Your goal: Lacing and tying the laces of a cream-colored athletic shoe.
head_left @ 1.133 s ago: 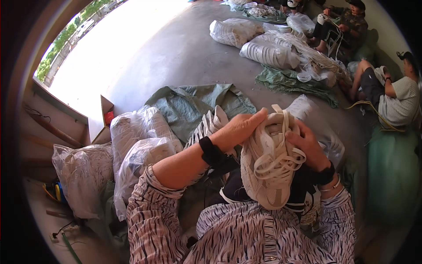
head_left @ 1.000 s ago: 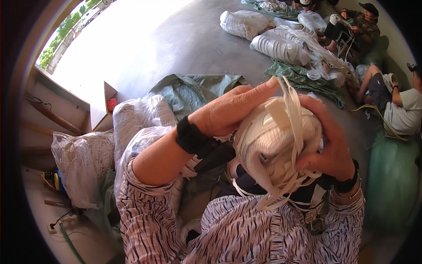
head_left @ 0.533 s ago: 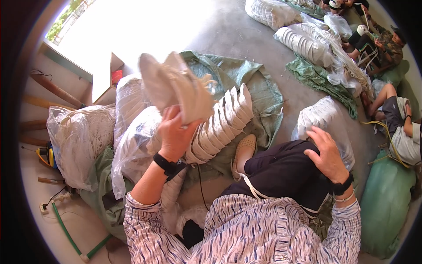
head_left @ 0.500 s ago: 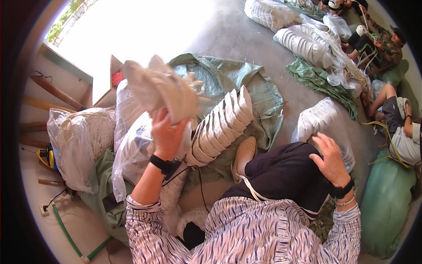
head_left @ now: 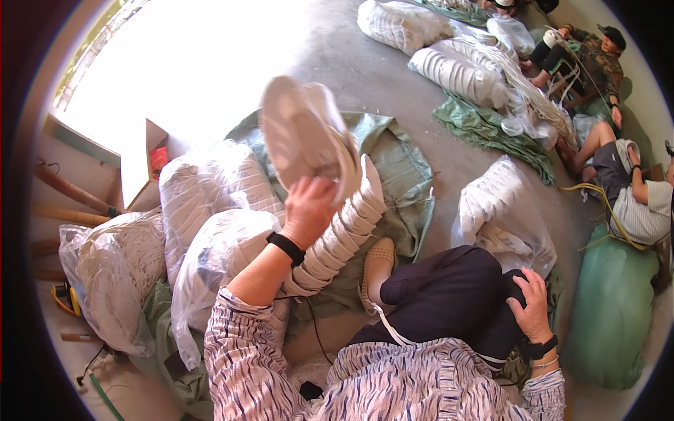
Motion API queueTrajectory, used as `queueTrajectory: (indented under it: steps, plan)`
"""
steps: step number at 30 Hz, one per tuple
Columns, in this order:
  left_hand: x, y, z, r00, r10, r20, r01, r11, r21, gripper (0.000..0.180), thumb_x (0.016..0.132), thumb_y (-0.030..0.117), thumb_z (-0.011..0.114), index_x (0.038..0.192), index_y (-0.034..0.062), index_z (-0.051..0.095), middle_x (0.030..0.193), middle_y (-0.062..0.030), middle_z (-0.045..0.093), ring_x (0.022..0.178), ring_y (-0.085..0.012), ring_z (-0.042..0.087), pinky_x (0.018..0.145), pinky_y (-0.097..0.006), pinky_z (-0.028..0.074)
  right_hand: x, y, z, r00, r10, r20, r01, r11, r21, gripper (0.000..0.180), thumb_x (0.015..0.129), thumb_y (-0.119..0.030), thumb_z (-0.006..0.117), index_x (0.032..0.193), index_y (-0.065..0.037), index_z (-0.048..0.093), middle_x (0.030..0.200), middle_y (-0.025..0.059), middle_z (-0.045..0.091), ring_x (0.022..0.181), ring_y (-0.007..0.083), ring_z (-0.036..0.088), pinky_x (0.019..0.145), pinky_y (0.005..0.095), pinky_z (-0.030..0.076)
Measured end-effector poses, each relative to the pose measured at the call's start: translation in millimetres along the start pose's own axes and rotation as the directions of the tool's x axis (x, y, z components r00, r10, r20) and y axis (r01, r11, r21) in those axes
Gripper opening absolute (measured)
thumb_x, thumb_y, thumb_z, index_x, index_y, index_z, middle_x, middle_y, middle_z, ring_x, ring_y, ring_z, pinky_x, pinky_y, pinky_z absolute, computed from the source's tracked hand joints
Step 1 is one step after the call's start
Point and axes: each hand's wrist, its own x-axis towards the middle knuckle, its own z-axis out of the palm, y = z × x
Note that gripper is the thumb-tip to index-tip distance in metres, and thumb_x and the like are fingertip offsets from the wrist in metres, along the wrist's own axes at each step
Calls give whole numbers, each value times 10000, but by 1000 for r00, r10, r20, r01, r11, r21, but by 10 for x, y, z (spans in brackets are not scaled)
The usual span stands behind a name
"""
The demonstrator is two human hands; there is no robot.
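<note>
My left hand point(head_left: 310, 209) grips a few cream shoe uppers point(head_left: 303, 137) nested loosely together, raised above the floor. They are smeared by motion, and one shows its hollow inside. Just beyond and under my wrist lies a long row of nested pale shoe uppers point(head_left: 344, 228), lying aslant on a green woven sheet point(head_left: 397, 161). My right hand point(head_left: 531, 303) rests on my dark-trousered knee with its fingers apart, holding nothing. Near that knee stands a clear plastic bag point(head_left: 502, 210) with more pale pieces in it.
Stuffed plastic bags point(head_left: 116, 274) crowd my left side, beside an open box point(head_left: 140, 165). A full green sack point(head_left: 611, 316) stands at the right. Further off, two people sit by more bundles point(head_left: 460, 74) and a crumpled green sheet point(head_left: 491, 133). A black cord point(head_left: 317, 330) runs near my foot.
My left hand has swung right with the shoe uppers, which have turned and now hang over the row's far end. My right hand has lowered onto my knee. The whole view has shifted slightly.
</note>
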Motion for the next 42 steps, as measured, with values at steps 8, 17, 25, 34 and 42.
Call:
queueTrajectory:
  steps: [8,17,25,34,42]
  plan:
    - [-1645,840,616,619,541,570,-412,841,-351,330,756,167,536,1083,187,579,919,23,508,899,-175,498,761,-326,431,-338,42,-120,990,99,-99,-96,995,36,414,752,-154,627,1142,-40,548,1306,151,446,1217,354,373,1041,436,284]
    - [-2788,950,1292,337,158,928,9,985,-171,172,782,153,556,895,95,671,973,-56,626,972,-286,576,768,-431,493,-385,-15,-46,991,40,-128,-37,999,33,412,741,-157,645,1130,-52,560,1305,143,448,1214,349,375,1034,433,287]
    - [-2433,835,1131,-36,185,982,-132,973,-188,292,793,312,591,1042,177,658,971,-115,650,986,-296,614,819,-452,487,-287,102,45,975,15,-223,61,941,332,505,746,-276,685,1183,-60,551,1313,146,471,1224,327,410,1038,409,307]
    - [-1102,1037,569,618,-27,786,492,793,-360,472,765,163,651,1209,59,527,1115,-175,557,1015,-312,569,833,-431,472,-486,1094,893,799,375,470,-589,331,737,404,920,-374,481,1160,-66,586,1087,72,627,960,183,580,816,319,458]
    - [499,2036,-339,833,261,488,-30,902,-431,681,795,401,621,1304,-1,413,1332,-217,407,1227,-372,376,1039,-454,278,-462,1536,1929,733,680,27,-396,394,829,195,803,-211,586,798,-21,631,708,170,625,700,327,615,663,390,476]
